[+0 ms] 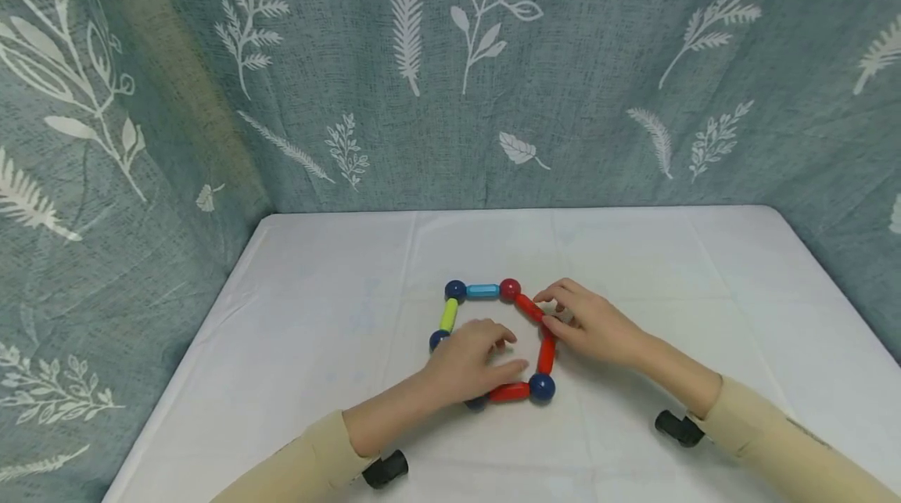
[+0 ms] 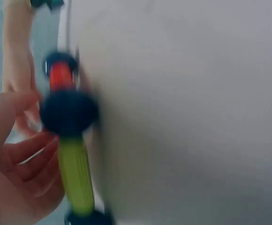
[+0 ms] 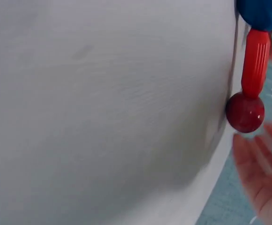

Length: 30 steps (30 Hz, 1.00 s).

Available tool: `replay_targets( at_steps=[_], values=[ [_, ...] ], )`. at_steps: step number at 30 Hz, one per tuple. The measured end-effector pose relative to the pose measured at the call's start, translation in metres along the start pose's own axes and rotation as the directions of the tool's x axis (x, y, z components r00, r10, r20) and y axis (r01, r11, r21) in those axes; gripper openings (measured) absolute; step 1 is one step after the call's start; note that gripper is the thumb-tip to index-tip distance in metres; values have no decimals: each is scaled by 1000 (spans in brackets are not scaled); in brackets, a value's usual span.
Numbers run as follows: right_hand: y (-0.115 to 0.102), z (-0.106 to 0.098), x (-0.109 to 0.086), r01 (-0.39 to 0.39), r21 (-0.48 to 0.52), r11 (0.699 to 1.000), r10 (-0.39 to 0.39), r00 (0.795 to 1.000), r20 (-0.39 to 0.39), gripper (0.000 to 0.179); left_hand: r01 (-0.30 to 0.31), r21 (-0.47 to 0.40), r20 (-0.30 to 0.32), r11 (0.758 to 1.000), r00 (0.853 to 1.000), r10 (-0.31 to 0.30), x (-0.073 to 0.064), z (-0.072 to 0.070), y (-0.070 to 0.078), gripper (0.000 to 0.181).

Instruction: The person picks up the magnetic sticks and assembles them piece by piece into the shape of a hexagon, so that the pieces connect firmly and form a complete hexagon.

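A ring of magnetic sticks and balls lies on the white table. Across its far side run a dark blue ball [image 1: 455, 289], a light blue stick [image 1: 482, 291] and a red ball [image 1: 510, 289]. My left hand [image 1: 468, 362] hovers over the lower left part, fingers loosely bent, hiding some of it. In the left wrist view its fingertips are beside a blurred blue ball [image 2: 69, 112] and a yellow-green stick [image 2: 76, 176]. My right hand [image 1: 594, 323] is at the right corner, fingertips close to a red stick [image 1: 530, 308] and a red ball [image 3: 245, 112], holding nothing.
The white tablecloth [image 1: 338, 276] spreads around the ring. Behind the table hangs a grey-green curtain [image 1: 598, 96] with white leaf prints. A black wrist device [image 1: 385, 469] is on the left arm, another black device [image 1: 679, 429] on the right.
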State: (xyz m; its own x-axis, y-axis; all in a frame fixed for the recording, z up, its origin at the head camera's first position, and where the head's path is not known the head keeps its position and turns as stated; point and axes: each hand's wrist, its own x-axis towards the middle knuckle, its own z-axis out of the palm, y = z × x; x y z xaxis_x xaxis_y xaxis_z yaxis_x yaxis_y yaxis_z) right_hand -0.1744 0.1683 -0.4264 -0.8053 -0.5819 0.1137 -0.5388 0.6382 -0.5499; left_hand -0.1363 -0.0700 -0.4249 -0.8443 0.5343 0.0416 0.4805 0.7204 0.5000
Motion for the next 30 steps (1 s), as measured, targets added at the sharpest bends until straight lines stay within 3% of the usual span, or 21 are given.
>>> replay_targets(
  at_steps=[2,5,8,10,14,23,30],
  values=[
    [-2,3,4,-91,10,996,91,996,-5,37,24,103,-97,994,995,-14,1,-10,-11,38],
    [-2,9,7,-187,14,982,186,982,24,45,141,203,-172,969,979,-107,0,-22,-27,46],
    [-1,13,8,-239,21,971,238,971,37,41,267,178,-133,947,960,-246,0,-29,-38,46],
    [0,13,8,-265,12,964,264,964,29,35,310,130,-84,942,950,-301,0,-31,-42,39],
    [4,9,7,-306,-24,952,306,952,-2,26,289,18,-41,957,957,-288,7,-28,-44,26],
    [20,-3,0,-379,-54,924,375,924,-75,18,219,-35,-68,975,973,-221,28,-19,-41,26],
    [26,-8,-1,-363,-42,931,359,930,-80,18,234,-76,-80,969,967,-240,45,-14,-40,28]
  ],
)
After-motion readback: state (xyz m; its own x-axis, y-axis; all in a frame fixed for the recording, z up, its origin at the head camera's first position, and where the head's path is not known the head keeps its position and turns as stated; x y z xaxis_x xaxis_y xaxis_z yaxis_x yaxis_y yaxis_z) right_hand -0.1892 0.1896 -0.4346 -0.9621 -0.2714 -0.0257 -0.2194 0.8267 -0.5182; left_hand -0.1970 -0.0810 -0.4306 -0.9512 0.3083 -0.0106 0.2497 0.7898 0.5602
